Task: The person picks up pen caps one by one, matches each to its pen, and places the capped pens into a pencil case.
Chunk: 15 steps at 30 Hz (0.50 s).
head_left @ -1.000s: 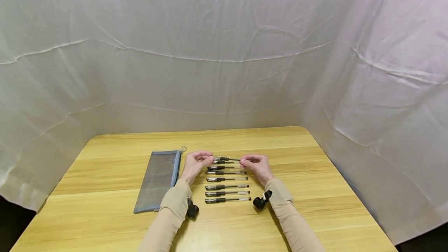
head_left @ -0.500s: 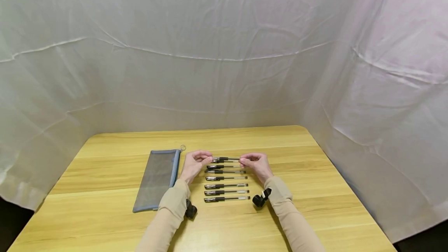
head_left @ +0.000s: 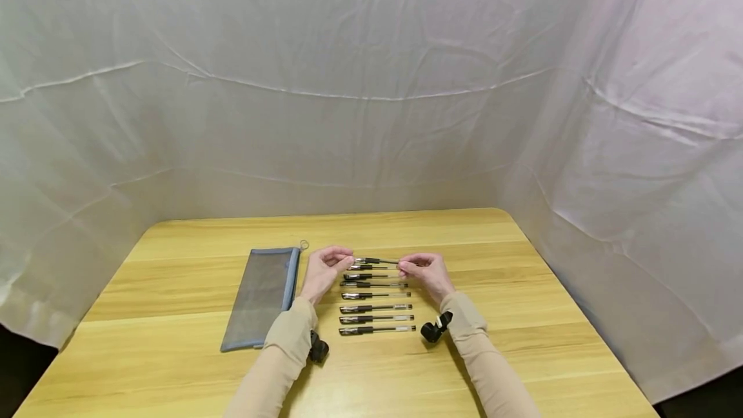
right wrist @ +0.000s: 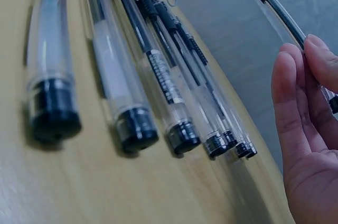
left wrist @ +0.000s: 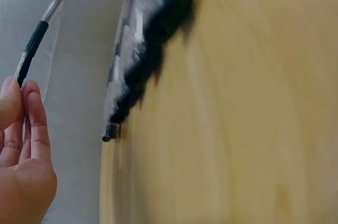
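A clear-barrelled gel pen with a black grip (head_left: 374, 261) is stretched level between both hands at the far end of a row of similar pens (head_left: 377, 329). My left hand (head_left: 325, 271) pinches its capped left end between thumb and fingertips. At the other end, the thumb and fingers of my right hand (head_left: 426, 271) pinch the clear barrel. In the left wrist view the held pen (left wrist: 36, 39) is off the table. Several pens lie parallel below it, their black end plugs (right wrist: 138, 129) pointing right.
Left of the pens lies a grey mesh zip pouch (head_left: 261, 295) with blue edging and a ring (head_left: 304, 244) on its zip. The wooden table (head_left: 464, 366) is bounded by pale hanging cloth (head_left: 348, 147) at the back and sides.
The pen in both hands has risen slightly away from the row. Both hands keep their pinch. The pouch and the lying pens stay in place.
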Tool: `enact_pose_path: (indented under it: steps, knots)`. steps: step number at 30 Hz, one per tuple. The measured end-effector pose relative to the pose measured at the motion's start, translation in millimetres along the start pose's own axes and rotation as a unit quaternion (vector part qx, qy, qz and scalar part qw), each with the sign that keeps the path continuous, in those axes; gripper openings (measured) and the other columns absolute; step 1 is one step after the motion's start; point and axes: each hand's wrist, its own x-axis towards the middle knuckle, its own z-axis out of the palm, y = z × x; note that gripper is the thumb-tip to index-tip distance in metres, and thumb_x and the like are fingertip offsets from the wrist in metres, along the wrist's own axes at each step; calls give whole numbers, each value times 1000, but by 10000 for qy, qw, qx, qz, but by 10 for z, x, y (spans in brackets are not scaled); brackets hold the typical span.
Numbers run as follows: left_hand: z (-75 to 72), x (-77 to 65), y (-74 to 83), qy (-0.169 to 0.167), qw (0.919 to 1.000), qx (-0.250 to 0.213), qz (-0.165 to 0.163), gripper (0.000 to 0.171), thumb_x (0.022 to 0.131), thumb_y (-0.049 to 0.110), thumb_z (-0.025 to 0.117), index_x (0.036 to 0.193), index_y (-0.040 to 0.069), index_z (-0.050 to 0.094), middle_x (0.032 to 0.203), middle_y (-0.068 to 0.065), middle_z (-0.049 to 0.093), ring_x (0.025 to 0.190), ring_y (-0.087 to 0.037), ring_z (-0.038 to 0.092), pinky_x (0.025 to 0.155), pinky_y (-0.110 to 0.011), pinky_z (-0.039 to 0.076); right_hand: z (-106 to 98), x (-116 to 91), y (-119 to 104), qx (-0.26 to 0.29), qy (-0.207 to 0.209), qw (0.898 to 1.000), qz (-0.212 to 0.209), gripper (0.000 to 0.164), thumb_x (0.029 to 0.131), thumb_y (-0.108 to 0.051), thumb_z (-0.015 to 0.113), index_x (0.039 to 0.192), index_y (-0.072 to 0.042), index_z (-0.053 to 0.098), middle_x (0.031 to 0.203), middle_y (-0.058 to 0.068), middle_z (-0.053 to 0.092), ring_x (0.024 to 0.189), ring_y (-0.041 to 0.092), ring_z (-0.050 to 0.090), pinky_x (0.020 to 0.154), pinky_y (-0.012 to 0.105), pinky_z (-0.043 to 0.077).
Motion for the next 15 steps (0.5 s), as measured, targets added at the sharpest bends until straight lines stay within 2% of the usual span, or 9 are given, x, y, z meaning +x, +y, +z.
enact_pose_path:
  steps: [3,7,9,12,15]
  knots:
    - [2,28,9,108,9998,-116,-98,31,87,-4,73,117,-12,66,92,-10,76,78,-8,70,80,-20,60,-11,14,-13,-179,-38,9998,25,24,85,-7,78,107,3,73,88,7,77,76,15,72,82,33,63]
    - [-13,42,0,285,9991,-200,-241,32,88,-4,72,120,-10,65,97,-17,76,78,-8,71,80,-19,60,-42,41,-10,-441,-139,9989,17,38,88,-8,75,120,10,65,105,17,74,86,17,72,88,35,61]
    - [-18,39,-9,331,9988,-218,-301,33,89,-4,71,121,-11,65,100,-20,75,80,-8,72,81,-19,60,-63,54,1,-528,-178,9984,-26,39,89,-6,73,123,11,63,110,21,73,88,18,72,88,33,61]
    - [-23,29,-5,378,9984,-152,-381,34,91,-3,69,124,-12,62,107,-24,73,86,-15,74,86,-24,61,-60,87,8,-673,-56,9977,-112,36,90,-5,73,120,11,65,110,23,73,86,19,72,86,32,62]
    - [-39,7,39,404,9978,239,-471,37,94,2,68,128,-10,60,116,-26,70,101,-27,72,96,-34,59,-49,134,8,-786,118,9968,-129,33,90,-5,74,118,12,67,107,27,73,83,19,72,82,33,63]
